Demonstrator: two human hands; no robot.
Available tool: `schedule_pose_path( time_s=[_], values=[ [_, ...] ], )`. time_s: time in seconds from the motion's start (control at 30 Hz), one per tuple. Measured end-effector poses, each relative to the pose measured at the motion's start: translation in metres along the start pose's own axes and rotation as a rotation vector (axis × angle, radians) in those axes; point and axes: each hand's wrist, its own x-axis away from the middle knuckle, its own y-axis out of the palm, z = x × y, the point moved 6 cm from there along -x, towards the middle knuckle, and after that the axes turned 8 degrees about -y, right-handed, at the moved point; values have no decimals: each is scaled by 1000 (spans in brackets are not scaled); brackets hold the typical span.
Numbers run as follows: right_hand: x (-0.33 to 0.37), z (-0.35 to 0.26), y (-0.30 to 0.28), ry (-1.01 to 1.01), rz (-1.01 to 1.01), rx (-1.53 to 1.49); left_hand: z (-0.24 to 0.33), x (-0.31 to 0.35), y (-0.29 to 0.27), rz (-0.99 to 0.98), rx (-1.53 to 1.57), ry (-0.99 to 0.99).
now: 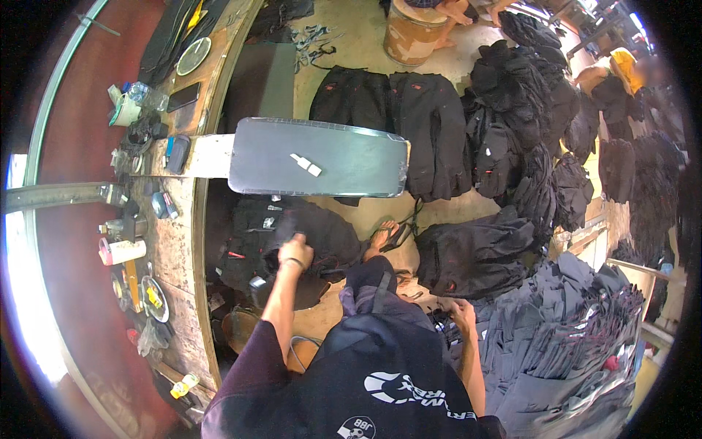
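Note:
My left hand [296, 252] is closed on a black garment [322, 234], part of a dark pile left of my feet. Some blur lies over the cloth just above the fingers. My right hand [463, 314] hangs low on the right, fingers bent together, beside a big stack of dark grey garments [541, 336]. Dark strands show next to its fingertips; whether they are held is hard to make out. Ahead of me a narrow padded board [270, 157] juts out, with a small white piece [306, 164] lying on it.
A wooden bench [172, 256] along the left carries a phone [183, 97], bottles and small tools. Folded black trousers [431, 132] lie on the floor beyond the board. Another black stack [475, 252] and tall heaps [519, 95] stand right. Other people sit at the far side near a drum [413, 36].

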Motion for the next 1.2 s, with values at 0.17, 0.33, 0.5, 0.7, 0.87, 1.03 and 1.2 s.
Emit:
schedule_pose_path(
  time_s=[0.17,0.33,0.5,0.7,0.87,1.03,1.2],
  values=[
    [-6,-132,23,-258,35,-220,208,140,8,-275,-32,710],
    [12,-239,-22,-481,70,123,293,255,-10,-236,-393,1154],
    [57,-203,-58,-243,-31,354,286,282,-29,-452,-106,1267],
    [122,-155,-62,-166,216,91,274,227,-66,70,17,786],
    [141,-159,-85,-65,377,48,270,239,-92,217,-14,866],
    [148,-185,-116,-150,491,4,280,230,-105,116,-559,937],
    [158,-213,-168,-258,713,-20,316,231,-129,-208,-204,1093]
  ],
)
